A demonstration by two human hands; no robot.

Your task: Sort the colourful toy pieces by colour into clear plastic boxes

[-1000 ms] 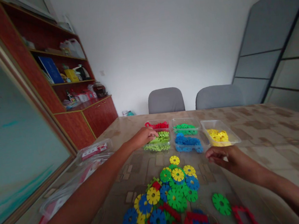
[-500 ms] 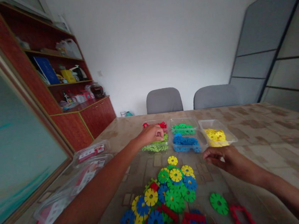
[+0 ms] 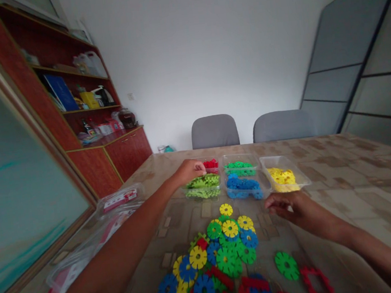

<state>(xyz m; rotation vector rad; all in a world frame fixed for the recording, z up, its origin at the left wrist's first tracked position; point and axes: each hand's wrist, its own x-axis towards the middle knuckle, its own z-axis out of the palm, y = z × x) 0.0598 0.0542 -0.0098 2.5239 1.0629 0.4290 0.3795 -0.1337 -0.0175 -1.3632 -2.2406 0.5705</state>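
My left hand (image 3: 191, 169) hovers over the clear tubs, fingers curled in; whatever it might hold is hidden. Under and beside it are the tub of red pieces (image 3: 211, 163), partly covered, and the tub of lime-green pieces (image 3: 202, 185). My right hand (image 3: 287, 203) is in front of the tub of yellow pieces (image 3: 282, 176), its fingers curled together toward the thumb and no piece showing in them. Between my arms lies a loose pile of notched plastic discs, with yellow (image 3: 230, 228), green (image 3: 228, 260) and blue (image 3: 204, 292) ones, plus red connectors (image 3: 222, 277).
Tubs of green pieces (image 3: 239, 167) and blue pieces (image 3: 243, 186) stand in the middle. A green disc (image 3: 286, 265) and a red square frame (image 3: 317, 283) lie at front right. Clear lids (image 3: 120, 197) lie on the left. Grey chairs (image 3: 214, 131) stand behind the table.
My left hand has moved left and slightly back, uncovering more of the red and lime-green pieces. My right hand has hardly moved.
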